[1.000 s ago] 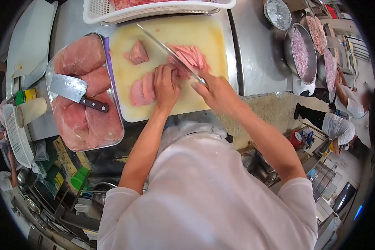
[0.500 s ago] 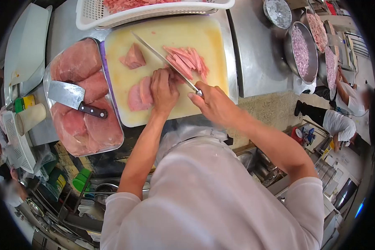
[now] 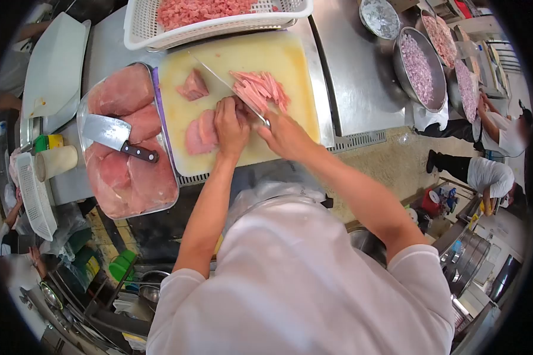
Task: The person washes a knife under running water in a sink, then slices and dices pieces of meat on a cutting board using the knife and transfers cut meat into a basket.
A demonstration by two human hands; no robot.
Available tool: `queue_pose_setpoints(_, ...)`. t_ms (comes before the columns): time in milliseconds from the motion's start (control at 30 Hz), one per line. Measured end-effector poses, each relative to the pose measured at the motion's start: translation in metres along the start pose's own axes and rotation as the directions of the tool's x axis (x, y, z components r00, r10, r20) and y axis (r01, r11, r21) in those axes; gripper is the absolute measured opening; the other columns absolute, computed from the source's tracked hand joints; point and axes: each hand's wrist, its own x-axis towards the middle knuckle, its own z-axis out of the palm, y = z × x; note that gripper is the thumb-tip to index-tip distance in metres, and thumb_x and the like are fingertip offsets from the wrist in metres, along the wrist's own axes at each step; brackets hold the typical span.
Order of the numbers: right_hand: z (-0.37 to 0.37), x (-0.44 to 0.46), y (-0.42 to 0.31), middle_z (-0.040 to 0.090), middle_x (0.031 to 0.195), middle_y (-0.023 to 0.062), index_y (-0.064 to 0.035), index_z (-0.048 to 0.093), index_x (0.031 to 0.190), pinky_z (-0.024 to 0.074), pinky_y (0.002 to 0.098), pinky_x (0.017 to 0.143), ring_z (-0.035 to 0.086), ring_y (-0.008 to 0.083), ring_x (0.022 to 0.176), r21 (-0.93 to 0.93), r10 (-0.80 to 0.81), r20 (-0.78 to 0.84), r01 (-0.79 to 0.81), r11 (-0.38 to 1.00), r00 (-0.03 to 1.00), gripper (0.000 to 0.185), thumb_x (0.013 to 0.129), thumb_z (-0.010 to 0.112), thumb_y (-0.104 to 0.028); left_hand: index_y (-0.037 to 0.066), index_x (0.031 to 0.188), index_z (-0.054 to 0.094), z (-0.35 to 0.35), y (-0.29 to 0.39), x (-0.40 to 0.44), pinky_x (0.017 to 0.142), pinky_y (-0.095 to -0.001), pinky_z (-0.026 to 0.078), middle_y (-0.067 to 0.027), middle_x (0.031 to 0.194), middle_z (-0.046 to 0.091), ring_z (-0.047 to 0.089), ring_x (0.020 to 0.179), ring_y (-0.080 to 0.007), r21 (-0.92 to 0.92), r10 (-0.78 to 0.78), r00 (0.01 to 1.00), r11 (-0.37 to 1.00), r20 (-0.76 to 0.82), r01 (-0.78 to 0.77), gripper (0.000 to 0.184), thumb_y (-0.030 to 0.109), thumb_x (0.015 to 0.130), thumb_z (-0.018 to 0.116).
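My right hand point(image 3: 285, 135) grips the handle of a long-bladed knife point(image 3: 222, 80), whose blade slants up to the left across the yellowed cutting board point(image 3: 296, 53). Close beside the blade, the curled fingers of my left hand point(image 3: 232, 127) press down on meat at the board's middle; most of that piece is hidden under them. Flat meat slices point(image 3: 200, 135) lie to the left of my left hand. Beyond them sits a small chunk of meat point(image 3: 193, 86). Cut meat strips point(image 3: 263, 87) are piled on the other side of the blade.
On the left, a tray of large meat pieces point(image 3: 115, 171) carries a cleaver point(image 3: 109, 131). A white perforated basket point(image 3: 219, 34) of diced meat stands behind the board. A metal bowl point(image 3: 405, 77) of chopped pale-purple pieces is at right. Other people point(image 3: 491, 177) are farther right.
My right hand and the knife handle have moved left, nearer my left hand. The camera view has shifted slightly, showing more of the basket. My left hand stays on the meat.
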Motion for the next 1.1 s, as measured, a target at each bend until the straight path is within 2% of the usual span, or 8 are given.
queue_pose_setpoints(200, -0.068, -0.036, -0.034, 0.068, 0.081, 0.0221, 0.0061, 0.066, 0.114, 0.0524, 0.0446, 0.07, 0.068, 0.0368, 0.073, 0.287, 0.175, 0.056, -0.184, 0.94, 0.983, 0.045, 0.104, 0.063, -0.038, -0.004, 0.113, 0.06, 0.001, 0.002, 0.004, 0.094, -0.0503, 0.049, -0.0216, 0.105, 0.064, 0.062, 0.104, -0.0427, -0.219, -0.258, 0.963, 0.938, 0.071, 0.268, 0.019, 0.009, 0.098, 0.062)
queue_pose_setpoints(333, -0.091, -0.087, -0.009, 0.066, 0.077, 0.0214, 0.0078, 0.066, 0.112, 0.0501, 0.0425, 0.067, 0.064, 0.0301, 0.068, 0.308, 0.404, 0.02, -0.39, 0.868, 0.915, 0.048, 0.104, 0.064, -0.04, -0.003, 0.125, 0.062, 0.026, -0.004, 0.048, 0.107, -0.0499, 0.043, -0.0224, 0.119, 0.062, 0.058, 0.115, -0.0405, 0.108, -0.144, 0.971, 0.98, -0.192, 0.167, 0.036, 0.024, 0.101, 0.061)
queue_pose_setpoints(433, -0.096, -0.096, 0.01, 0.064, 0.07, 0.0205, 0.0074, 0.066, 0.105, 0.0492, 0.0439, 0.065, 0.063, 0.0298, 0.065, 0.288, 0.508, -0.005, -0.485, 0.826, 0.861, 0.047, 0.104, 0.064, -0.04, -0.002, 0.122, 0.065, 0.043, 0.009, 0.068, 0.106, -0.0484, 0.044, -0.0221, 0.117, 0.063, 0.058, 0.113, -0.0405, 0.417, -0.244, 0.962, 0.867, -0.123, 0.274, 0.036, 0.024, 0.097, 0.063)
queue_pose_setpoints(633, -0.083, -0.085, 0.027, 0.068, 0.074, 0.0251, 0.006, 0.062, 0.095, 0.051, 0.0497, 0.068, 0.067, 0.0424, 0.071, 0.263, 0.474, -0.085, -0.439, 0.859, 0.877, 0.042, 0.102, 0.065, -0.035, -0.003, 0.126, 0.065, 0.041, 0.014, 0.048, 0.107, -0.0486, 0.044, -0.022, 0.117, 0.066, 0.059, 0.114, -0.0423, 0.09, -0.033, 0.94, 0.996, 0.339, 0.003, 0.04, 0.016, 0.09, 0.065)
queue_pose_setpoints(733, -0.069, -0.072, 0.019, 0.069, 0.08, 0.0293, 0.0087, 0.06, 0.1, 0.0527, 0.0534, 0.072, 0.069, 0.0479, 0.079, 0.225, 0.392, -0.093, -0.364, 0.904, 0.915, 0.041, 0.101, 0.064, -0.032, 0.003, 0.139, 0.061, 0.031, 0.025, 0.034, 0.111, -0.0445, 0.043, -0.0221, 0.134, 0.063, 0.054, 0.132, -0.0422, 0.186, 0.053, 0.987, 0.979, 0.15, -0.08, 0.049, 0.014, 0.092, 0.069)
queue_pose_setpoints(833, -0.035, -0.063, 0.008, 0.069, 0.082, 0.0332, 0.0118, 0.056, 0.108, 0.0533, 0.0563, 0.074, 0.069, 0.0518, 0.083, 0.241, 0.318, -0.023, -0.304, 0.922, 0.948, 0.041, 0.101, 0.064, -0.028, -0.003, 0.151, 0.048, 0.051, 0.012, 0.0, 0.121, -0.0508, 0.034, -0.0238, 0.153, 0.052, 0.044, 0.144, -0.0447, 0.001, -0.284, 0.95, 0.958, -0.127, 0.286, 0.062, 0.023, 0.097, 0.063)
queue_pose_setpoints(933, -0.002, -0.069, -0.017, 0.068, 0.084, 0.0342, 0.0123, 0.052, 0.113, 0.0547, 0.056, 0.075, 0.069, 0.0523, 0.084, 0.314, 0.261, 0.046, -0.262, 0.912, 0.964, 0.044, 0.1, 0.064, -0.028, -0.002, 0.157, 0.041, 0.067, 0.004, -0.015, 0.124, -0.0536, 0.027, -0.0224, 0.162, 0.043, 0.034, 0.152, -0.0448, 0.445, -0.163, 0.986, 0.885, 0.025, 0.135, 0.068, 0.034, 0.102, 0.059)
queue_pose_setpoints(1100, 0.033, -0.057, -0.03, 0.067, 0.091, 0.0235, 0.008, 0.047, 0.116, 0.0594, 0.0475, 0.074, 0.072, 0.035, 0.083, 0.735, 0.312, 0.269, -0.403, 0.546, 0.911, 0.045, 0.103, 0.066, -0.031, 0.002, 0.158, 0.04, 0.016, -0.024, 0.044, 0.123, -0.0638, 0.022, -0.022, 0.164, 0.039, 0.032, 0.152, -0.0474, 0.317, 0.101, 0.894, 0.912, 0.436, -0.258, 0.071, 0.041, 0.101, 0.057)
